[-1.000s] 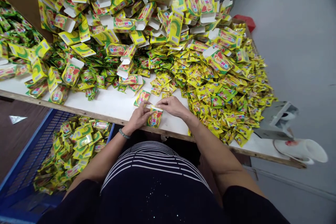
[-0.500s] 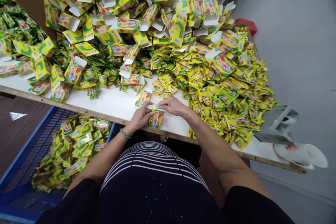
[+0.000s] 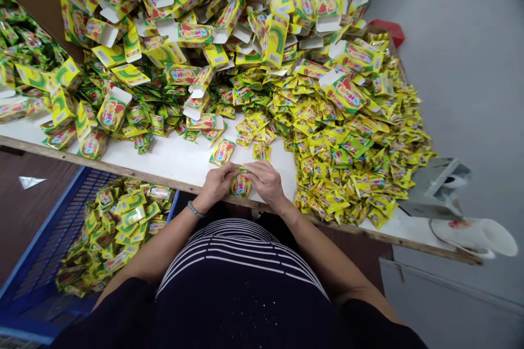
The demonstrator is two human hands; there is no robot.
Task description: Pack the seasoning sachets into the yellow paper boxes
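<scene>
A small green and yellow candy box [image 3: 240, 186] is held upright at the table's front edge, its printed front facing me. My left hand [image 3: 219, 182] pinches its upper left side, fingers closed. From the right, my right hand [image 3: 266, 181] closes on the top edge, its fingertips nearly meeting the left ones. The box's top is partly hidden by my fingers. Just beyond lies another candy box [image 3: 222, 151], and a single yellow sachet [image 3: 261, 151] rests to its right.
Open candy boxes [image 3: 192, 35] are heaped at the back. Yellow sachets [image 3: 339, 158] pile up on the right, beside a grey metal device [image 3: 436, 188] and a white cup [image 3: 477, 234]. A blue crate [image 3: 30, 278] of filled-looking boxes stands below left. The white tabletop [image 3: 176, 158] has a wooden edge.
My right hand has come down and around the box's right side, its fingers now at the top edge. The left hand has shifted slightly, gripping nearer the top.
</scene>
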